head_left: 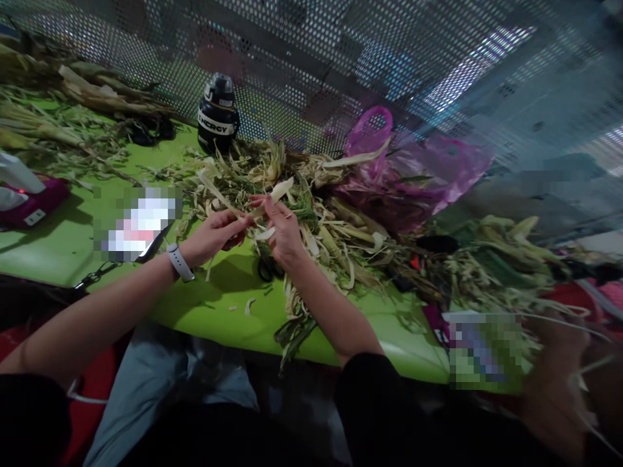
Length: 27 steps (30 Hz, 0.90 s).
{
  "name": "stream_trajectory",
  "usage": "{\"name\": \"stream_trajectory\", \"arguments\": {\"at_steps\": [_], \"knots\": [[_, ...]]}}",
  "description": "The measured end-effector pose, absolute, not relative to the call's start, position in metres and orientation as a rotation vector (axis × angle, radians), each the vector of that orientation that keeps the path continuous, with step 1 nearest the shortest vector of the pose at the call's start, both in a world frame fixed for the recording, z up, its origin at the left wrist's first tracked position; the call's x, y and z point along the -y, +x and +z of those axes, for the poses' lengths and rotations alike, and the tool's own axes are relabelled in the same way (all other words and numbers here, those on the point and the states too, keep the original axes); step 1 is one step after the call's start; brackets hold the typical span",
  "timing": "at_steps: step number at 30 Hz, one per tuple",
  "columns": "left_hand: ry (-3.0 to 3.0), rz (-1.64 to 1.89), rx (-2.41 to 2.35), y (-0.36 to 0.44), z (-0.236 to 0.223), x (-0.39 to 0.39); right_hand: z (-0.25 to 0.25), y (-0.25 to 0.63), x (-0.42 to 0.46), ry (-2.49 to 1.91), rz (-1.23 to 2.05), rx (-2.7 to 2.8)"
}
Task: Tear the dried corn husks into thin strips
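Both hands meet over the green table, their fingers close together on pale corn husk. My left hand (218,235), with a white watch on the wrist, pinches a thin strip. My right hand (283,232), wearing a ring, is closed on a pale folded piece of corn husk (281,190) that sticks up past the fingers. A large heap of dried corn husks (335,250) lies behind and to the right of the hands. Just below the right hand, black loop handles (265,267), apparently of scissors, show partly on the table.
A black bottle (217,117) stands behind the heap, by a perforated metal screen (302,71). A pink plastic bag (418,175) sits back right. At left are a phone (141,224) and a purple tissue box (36,204). Another person's arm (555,363) shows at right.
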<state>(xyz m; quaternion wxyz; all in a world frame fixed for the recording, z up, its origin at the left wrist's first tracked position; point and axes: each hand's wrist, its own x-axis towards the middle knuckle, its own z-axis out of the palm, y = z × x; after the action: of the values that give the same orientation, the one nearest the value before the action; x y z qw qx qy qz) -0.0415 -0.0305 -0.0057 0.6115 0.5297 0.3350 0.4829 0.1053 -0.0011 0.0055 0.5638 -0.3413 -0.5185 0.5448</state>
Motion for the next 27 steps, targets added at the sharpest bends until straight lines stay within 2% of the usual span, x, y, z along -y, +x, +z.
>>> {"name": "stream_trajectory", "arguments": {"at_steps": [3,8,12,18,27], "knots": [[1.405,1.046,-0.796,-0.042,-0.005,0.031,0.003,0.107,0.002,-0.846,1.111,1.26],[1.547,1.021,-0.824,-0.042,-0.001,0.033,-0.003,0.105,-0.001,-0.964,1.053,1.187],[1.475,1.013,-0.786,-0.042,-0.003,0.034,0.002,0.11,-0.003,-0.965,1.121,1.21],[1.084,1.057,-0.577,-0.045,-0.003,0.034,0.017,0.125,0.001,-0.691,1.576,1.595],[1.07,1.063,-0.599,-0.044,0.001,0.035,0.009,0.108,0.009,-0.767,1.392,1.31]]}}
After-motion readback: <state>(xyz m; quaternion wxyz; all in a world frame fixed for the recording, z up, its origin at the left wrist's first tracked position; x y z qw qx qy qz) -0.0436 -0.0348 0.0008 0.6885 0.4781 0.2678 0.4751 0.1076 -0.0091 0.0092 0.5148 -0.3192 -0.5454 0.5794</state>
